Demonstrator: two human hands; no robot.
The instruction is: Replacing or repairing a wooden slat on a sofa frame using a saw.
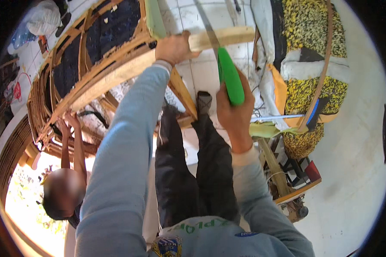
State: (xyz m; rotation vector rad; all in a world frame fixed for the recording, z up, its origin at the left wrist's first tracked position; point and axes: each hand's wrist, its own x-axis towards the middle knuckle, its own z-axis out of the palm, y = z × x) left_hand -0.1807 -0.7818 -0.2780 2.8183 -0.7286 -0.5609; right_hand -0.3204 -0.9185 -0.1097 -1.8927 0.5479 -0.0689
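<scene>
With my right hand [236, 113] I grip the green handle [230, 81] of a handsaw. Its long blade [206, 21] points away from me and crosses a pale wooden beam [236, 36] close to the beam's right end. I cannot tell how deep the teeth sit in the wood. My left hand [174, 48] is closed around the same beam, a short way left of the blade. The beam runs down to the left along a worn wooden furniture frame [83, 51] with dark cloth in it. Near the beam's far left end are another person's hands [68, 122].
A wooden leg [183, 94] of the frame stands by my feet on the white tiled floor. Yellow-and-black patterned cushioning [311, 92] rises at the right against the white wall. Wood pieces and tools [283, 175] lie below it. The other person [64, 190] crouches at lower left.
</scene>
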